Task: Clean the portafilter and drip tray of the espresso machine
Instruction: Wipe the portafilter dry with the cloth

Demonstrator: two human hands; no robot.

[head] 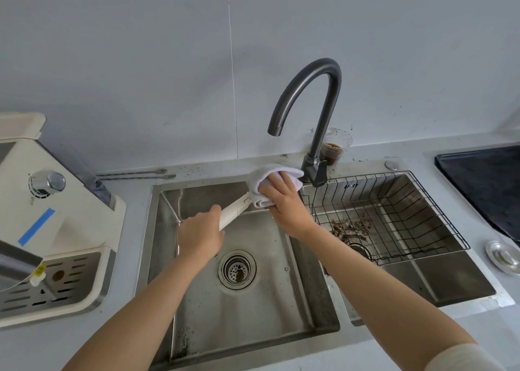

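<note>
Over the left sink basin (197, 328), my left hand (200, 237) grips the cream handle of the portafilter (233, 211), which points up and to the right. Its metal head is hidden inside a white cloth (267, 175). My right hand (282, 201) holds that cloth wrapped around the head. On the counter at the left stands the cream espresso machine (64, 216), with its slotted metal drip tray (70, 283) seated at its base.
A dark gooseneck faucet (315, 103) rises behind the sinks, no water running. The right basin holds a wire rack (408, 216) with coffee grounds below it. A plastic cup (334, 151) of brown liquid stands behind the faucet. A black cooktop (484, 179) lies at right.
</note>
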